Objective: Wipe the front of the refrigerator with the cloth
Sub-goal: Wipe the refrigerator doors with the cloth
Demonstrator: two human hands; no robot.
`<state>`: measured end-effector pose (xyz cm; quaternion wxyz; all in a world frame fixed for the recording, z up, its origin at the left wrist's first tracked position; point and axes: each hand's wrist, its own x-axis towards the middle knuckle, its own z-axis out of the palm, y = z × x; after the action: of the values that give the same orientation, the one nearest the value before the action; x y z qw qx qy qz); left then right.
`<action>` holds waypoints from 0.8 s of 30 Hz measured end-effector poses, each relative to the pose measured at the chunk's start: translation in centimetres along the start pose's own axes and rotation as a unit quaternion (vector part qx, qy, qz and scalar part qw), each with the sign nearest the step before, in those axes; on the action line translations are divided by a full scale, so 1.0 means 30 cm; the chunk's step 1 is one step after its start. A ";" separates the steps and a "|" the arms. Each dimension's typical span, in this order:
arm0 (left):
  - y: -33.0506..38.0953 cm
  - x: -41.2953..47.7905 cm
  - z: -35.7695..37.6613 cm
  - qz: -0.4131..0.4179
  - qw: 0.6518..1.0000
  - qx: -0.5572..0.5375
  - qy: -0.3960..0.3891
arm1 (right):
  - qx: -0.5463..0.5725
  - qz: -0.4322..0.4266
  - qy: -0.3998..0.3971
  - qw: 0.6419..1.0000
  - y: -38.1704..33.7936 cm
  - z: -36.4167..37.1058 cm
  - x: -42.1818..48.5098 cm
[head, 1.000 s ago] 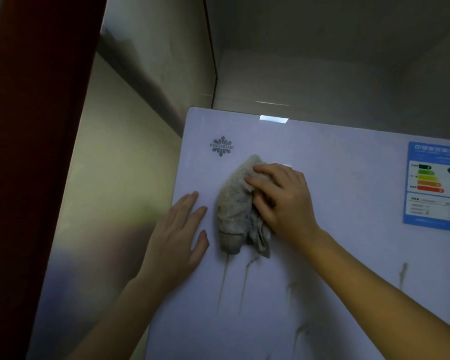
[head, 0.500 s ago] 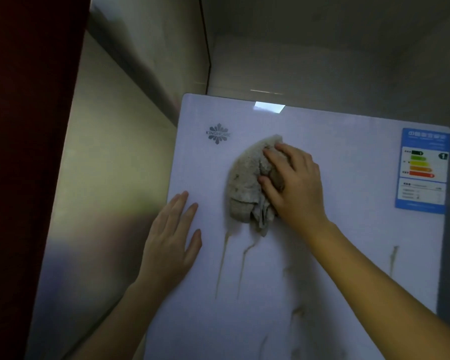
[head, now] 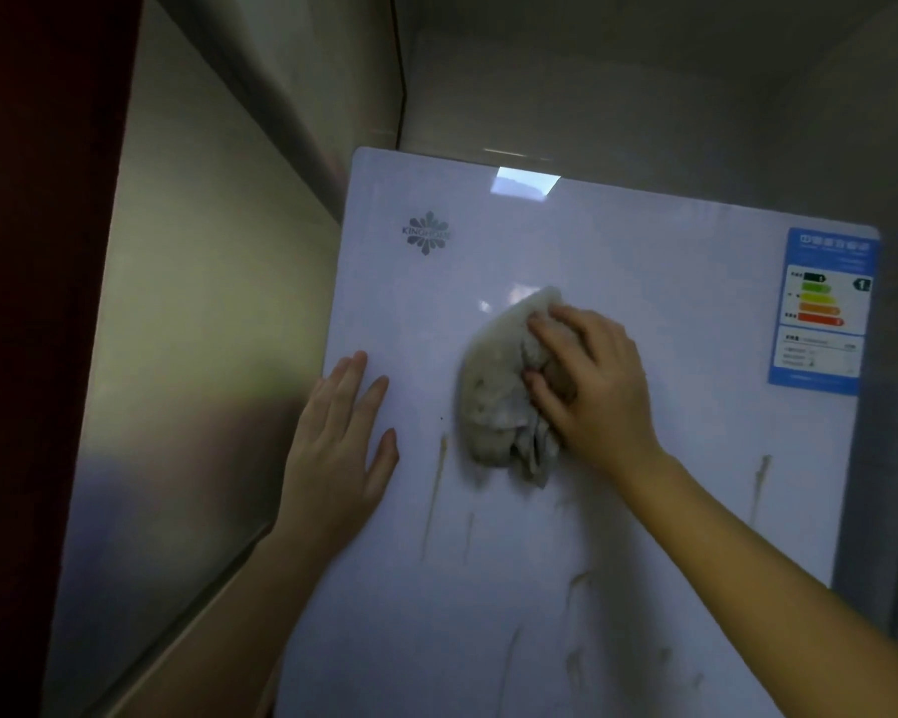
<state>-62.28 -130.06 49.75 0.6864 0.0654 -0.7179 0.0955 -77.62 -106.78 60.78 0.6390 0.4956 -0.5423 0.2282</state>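
Cloth (head: 504, 391): bunched grey-beige wad, pressed flat against the refrigerator door (head: 644, 510), upper-middle of the panel, between the brand logo (head: 426, 233) and the energy label (head: 822, 310). Bunching gives a thick pad, so palm pressure spreads instead of the fingertips dragging on the glossy face.

Right hand (head: 592, 386) sits on the cloth's right half, fingers curled over and into the folds, gripping it while pushing it onto the door. Forearm comes in from lower right, so push direction is into the panel, likely for up/down strokes.

Left hand (head: 338, 448) is flat on the door near its left edge, fingers spread and extended, holding nothing. Reads as a brace: steadies the body and probably keeps the door from rocking under wiping load. Clear of the cloth, small gap between them.

Brown drip streaks (head: 439, 489) run down just below and left of the cloth; more streaks lower centre and one (head: 760, 484) near the right edge under the label. Cloth is above most of them, so I'd say the bulk of the dirty area isn't covered yet. Area around the logo looks clean.

Left of the fridge: a steel-looking side panel (head: 193, 355).
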 end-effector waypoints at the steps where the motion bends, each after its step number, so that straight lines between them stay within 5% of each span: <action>1: 0.001 -0.001 0.002 0.000 1.000 0.000 0.001 | 0.006 0.027 0.005 1.000 0.001 -0.002 0.014; 4: 0.005 -0.002 0.006 0.003 1.000 0.001 0.009 | 0.018 0.022 -0.014 0.999 -0.045 0.017 0.006; 10: 0.009 -0.026 -0.006 0.019 0.999 0.038 0.029 | 0.043 -0.201 -0.101 0.973 -0.130 0.036 -0.168; 18: 0.012 -0.193 0.001 0.009 1.000 0.023 0.019 | 0.044 -0.055 -0.057 0.996 -0.138 0.041 -0.181; 24: 0.014 -0.204 0.004 -0.004 1.000 -0.003 0.013 | 0.078 -0.240 -0.153 0.955 -0.246 0.062 -0.343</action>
<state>-62.20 -129.90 43.62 0.6964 0.0655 -0.7088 0.0914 -75.54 -108.86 48.32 0.5436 0.6884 -0.4792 0.0311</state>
